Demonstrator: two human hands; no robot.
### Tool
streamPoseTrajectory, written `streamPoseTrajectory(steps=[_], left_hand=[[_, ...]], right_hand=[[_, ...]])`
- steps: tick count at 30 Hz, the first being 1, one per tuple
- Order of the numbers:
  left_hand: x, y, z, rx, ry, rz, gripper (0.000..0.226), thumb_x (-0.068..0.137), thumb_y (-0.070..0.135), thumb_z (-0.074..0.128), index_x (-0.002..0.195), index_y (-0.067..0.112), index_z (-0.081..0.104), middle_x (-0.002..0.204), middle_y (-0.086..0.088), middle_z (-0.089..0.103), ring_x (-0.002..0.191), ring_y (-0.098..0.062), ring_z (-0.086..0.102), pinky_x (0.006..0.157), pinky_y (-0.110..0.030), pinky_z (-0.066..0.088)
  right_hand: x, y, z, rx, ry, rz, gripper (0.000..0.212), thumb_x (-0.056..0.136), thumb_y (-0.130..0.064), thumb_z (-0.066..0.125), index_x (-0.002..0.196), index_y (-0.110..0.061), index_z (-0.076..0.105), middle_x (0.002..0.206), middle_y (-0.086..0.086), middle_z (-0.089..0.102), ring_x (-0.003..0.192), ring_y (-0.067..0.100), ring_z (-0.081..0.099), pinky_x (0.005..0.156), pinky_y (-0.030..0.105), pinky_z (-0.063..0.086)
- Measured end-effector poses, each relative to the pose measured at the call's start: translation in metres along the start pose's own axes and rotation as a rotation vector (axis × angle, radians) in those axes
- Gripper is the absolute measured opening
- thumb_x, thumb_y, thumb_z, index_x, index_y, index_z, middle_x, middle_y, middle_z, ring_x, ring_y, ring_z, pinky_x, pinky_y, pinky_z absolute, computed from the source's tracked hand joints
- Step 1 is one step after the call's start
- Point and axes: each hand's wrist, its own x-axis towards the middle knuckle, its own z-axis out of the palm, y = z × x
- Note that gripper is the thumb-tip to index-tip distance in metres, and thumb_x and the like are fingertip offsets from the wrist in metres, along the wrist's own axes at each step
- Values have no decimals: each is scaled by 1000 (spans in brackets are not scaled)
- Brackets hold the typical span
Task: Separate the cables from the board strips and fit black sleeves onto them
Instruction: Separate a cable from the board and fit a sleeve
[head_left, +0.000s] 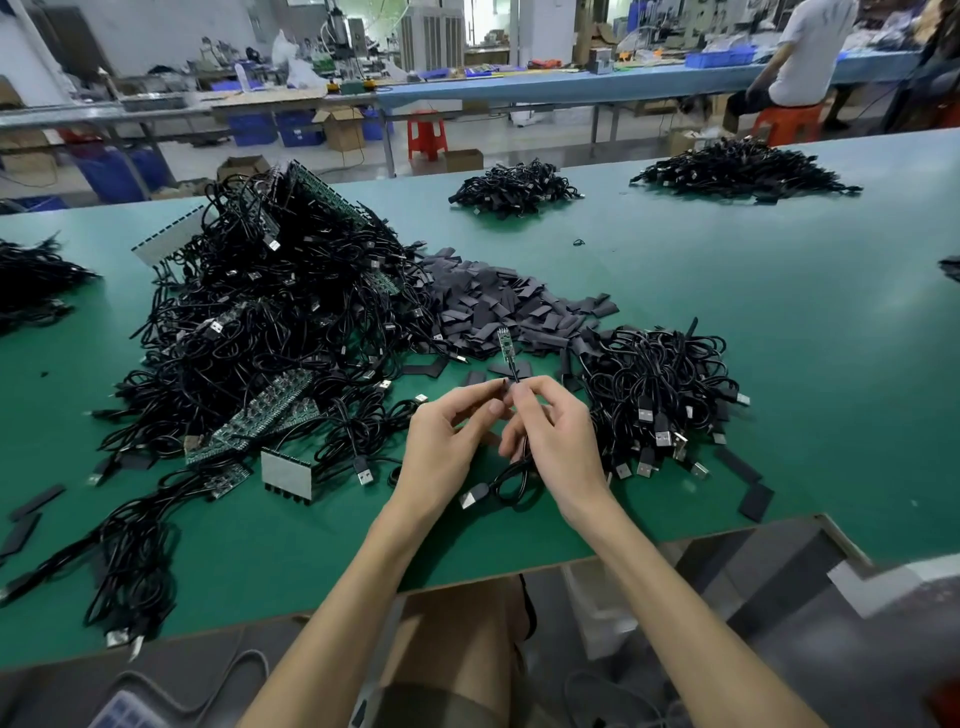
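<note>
Cable (511, 480), black, one item, held above the near edge of green table (779, 312). Narrow green board (504, 345) on its upper end, long axis running straight away from the holder, tip toward the pile of black sleeves (498, 306). Lead dropping between the hands into a loop, ending in USB plug (472, 497) flat on the table, pointing lower left. Markings on the board too small to read (likewise on every plug in view). Right hand (556, 436): thumb and forefinger pinching the cable just under the board, other fingers loosely curled. Left hand (447, 436): fingertips closed on a small dark piece (502, 383) touching the cable, sleeve or lead not distinguishable. To the left, large tangled heap of cables (270, 322) with green board strips (260, 415) lying in it. To the right, smaller cable pile (660, 384), plugs toward the near edge. Two further cable piles (514, 187) (743, 166) at the far edge.
</note>
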Motion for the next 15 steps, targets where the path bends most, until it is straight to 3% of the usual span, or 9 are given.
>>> streamPoseTrajectory(steps=[2,8,11,15], left_hand=[[0,0,0,65,-18,30,25,96,12,69,116,27,73,100,14,77,92,-4,73,82,-20,56],[-2,1,0,-97,14,-15,20,99,16,67,116,19,76,98,3,79,79,-9,70,74,-26,56],[-1,2,-2,-273,40,-50,22,98,15,67,119,13,75,106,-4,78,95,-17,75,78,-25,58],[1,2,-3,-493,47,-89,22,99,16,66,119,10,74,115,-15,75,112,-32,71,88,-34,60]], right_hand=[[0,1,0,20,-7,6,22,109,-18,50,95,-7,63,57,6,63,52,18,59,50,27,48],[0,1,1,14,-15,-19,28,110,-27,48,97,-13,68,58,6,64,50,16,58,49,28,49],[0,2,0,42,-13,-9,22,109,-24,50,104,-11,67,59,6,63,48,16,56,46,28,48],[1,3,-1,32,-49,23,14,109,-20,48,115,-13,58,62,11,67,43,21,53,47,28,46]])
